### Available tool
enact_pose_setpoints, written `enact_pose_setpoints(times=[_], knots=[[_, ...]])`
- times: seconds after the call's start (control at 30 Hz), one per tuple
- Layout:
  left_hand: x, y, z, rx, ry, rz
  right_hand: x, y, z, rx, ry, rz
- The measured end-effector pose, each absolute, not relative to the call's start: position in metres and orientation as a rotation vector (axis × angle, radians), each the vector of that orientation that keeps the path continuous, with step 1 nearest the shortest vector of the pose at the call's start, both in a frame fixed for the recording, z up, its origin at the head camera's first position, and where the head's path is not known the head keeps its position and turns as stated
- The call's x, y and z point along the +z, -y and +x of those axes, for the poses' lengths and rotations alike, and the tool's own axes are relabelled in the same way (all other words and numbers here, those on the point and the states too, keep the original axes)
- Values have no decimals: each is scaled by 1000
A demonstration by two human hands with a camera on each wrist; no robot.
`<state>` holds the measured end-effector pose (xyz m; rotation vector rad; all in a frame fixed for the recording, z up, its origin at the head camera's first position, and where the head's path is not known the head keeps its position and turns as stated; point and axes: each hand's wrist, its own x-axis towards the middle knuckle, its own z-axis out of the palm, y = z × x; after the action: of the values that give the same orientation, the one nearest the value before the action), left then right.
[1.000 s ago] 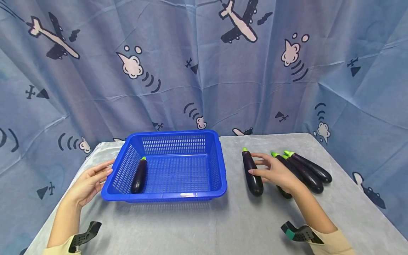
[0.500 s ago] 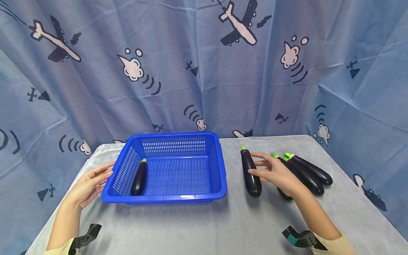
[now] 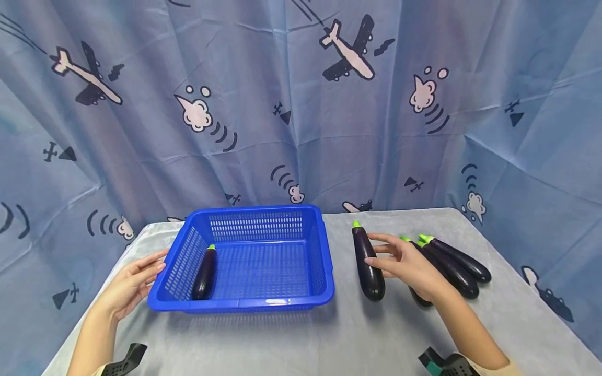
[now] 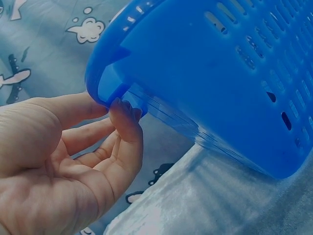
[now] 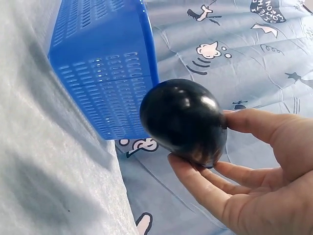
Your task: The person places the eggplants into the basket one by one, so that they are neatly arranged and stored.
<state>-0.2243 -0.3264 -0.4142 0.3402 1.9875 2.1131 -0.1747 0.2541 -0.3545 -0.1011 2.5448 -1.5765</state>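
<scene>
My right hand (image 3: 404,263) holds a dark purple eggplant (image 3: 369,277) with a green cap, right of the basket. In the right wrist view the thumb and fingers grip the sides of the eggplant (image 5: 181,117), its rounded end facing the camera. My left hand (image 3: 134,284) is at the left side of a blue plastic basket (image 3: 240,303). In the left wrist view the left hand (image 4: 93,152) pinches the rim of the basket (image 4: 195,73). Another eggplant (image 3: 204,277) lies inside the basket along its left wall.
Several more eggplants (image 3: 463,258) lie together on the right of the table, partly hidden by the right hand and forearm. The pale cloth-covered table (image 3: 263,344) is backed by a blue curtain (image 3: 254,78) printed with planes.
The right hand and its eggplant have shifted slightly left toward the basket. The whole head view has slid down a little. The left hand stays at the basket's rim.
</scene>
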Motion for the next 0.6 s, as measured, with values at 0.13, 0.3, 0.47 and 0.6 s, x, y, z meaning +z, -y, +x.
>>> enact_pose_setpoints(times=[0.13, 0.3, 0.47, 0.6], knots=[[-416, 327, -224, 2110, -1997, 327, -354, -254, -174, -1586, -2545, -88], [-416, 327, -224, 2123, -1982, 316, -354, -254, -173, -1608, -2523, -93], [-416, 327, -224, 2131, -1962, 327, -351, -254, -173, -1642, -2498, -110], [-416, 327, -225, 2135, -1950, 334, -350, -251, -174, -1650, -2489, -120]])
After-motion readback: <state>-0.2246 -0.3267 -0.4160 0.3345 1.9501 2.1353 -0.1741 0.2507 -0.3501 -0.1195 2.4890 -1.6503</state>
